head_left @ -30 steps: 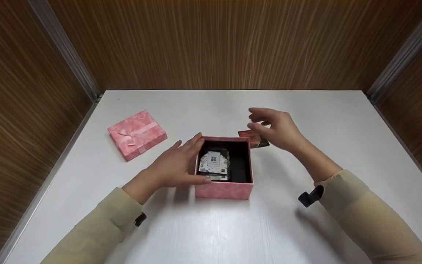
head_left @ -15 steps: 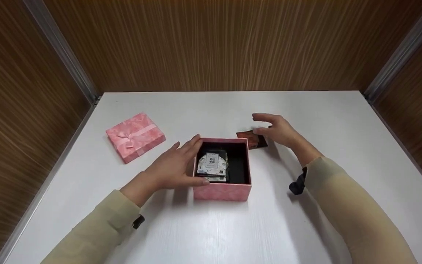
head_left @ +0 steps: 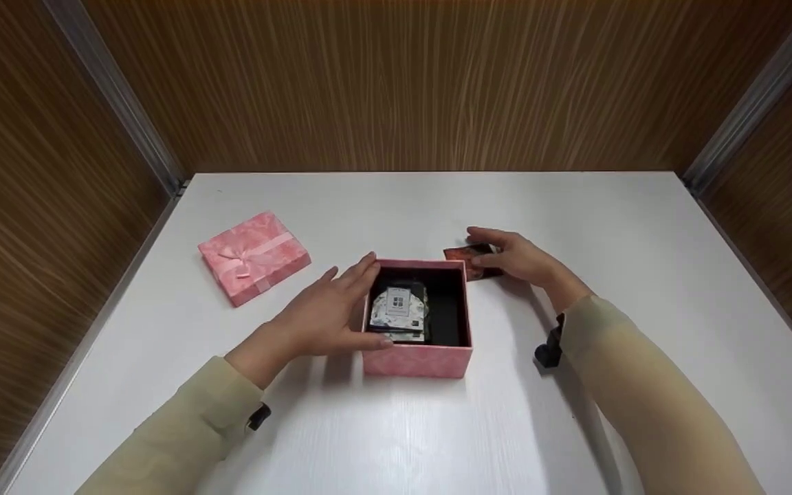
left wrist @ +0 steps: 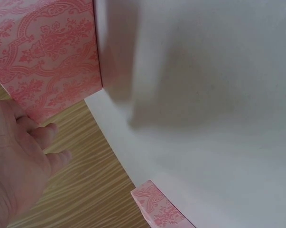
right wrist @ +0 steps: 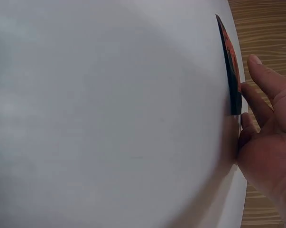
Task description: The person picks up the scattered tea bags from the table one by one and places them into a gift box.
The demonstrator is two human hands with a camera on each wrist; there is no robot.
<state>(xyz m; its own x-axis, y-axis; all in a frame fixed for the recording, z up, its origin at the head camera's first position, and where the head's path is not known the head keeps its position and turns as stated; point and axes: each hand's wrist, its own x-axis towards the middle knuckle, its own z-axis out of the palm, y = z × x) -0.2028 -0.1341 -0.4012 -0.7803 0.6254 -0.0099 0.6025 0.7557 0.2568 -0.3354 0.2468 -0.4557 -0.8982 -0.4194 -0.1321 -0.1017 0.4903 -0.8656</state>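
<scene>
An open-topped pink box (head_left: pixel 418 361) with a black interior stands on the white table. My left hand (head_left: pixel 324 316) rests spread along its left side, thumb at the front rim and fingertips at the back left corner. Inside, on the left, lie white floral packets (head_left: pixel 399 313) with a small label. Beyond the box's back right corner lies a flat dark packet (head_left: pixel 458 254) with red-orange print, partly covered by my right hand (head_left: pixel 516 258). In the right wrist view, fingers reach the near end of this packet (right wrist: pixel 233 66) while the thumb stands apart from it.
A pink lid (head_left: pixel 255 258) with a ribbon bow lies at the back left of the table (head_left: pixel 396 440). Wood-grain panels (head_left: pixel 396 82) close off the back and both sides.
My right hand has come down and slightly left onto the red-orange packet, its fingers lower than before. The left hand stays at the box, and the lid has not moved.
</scene>
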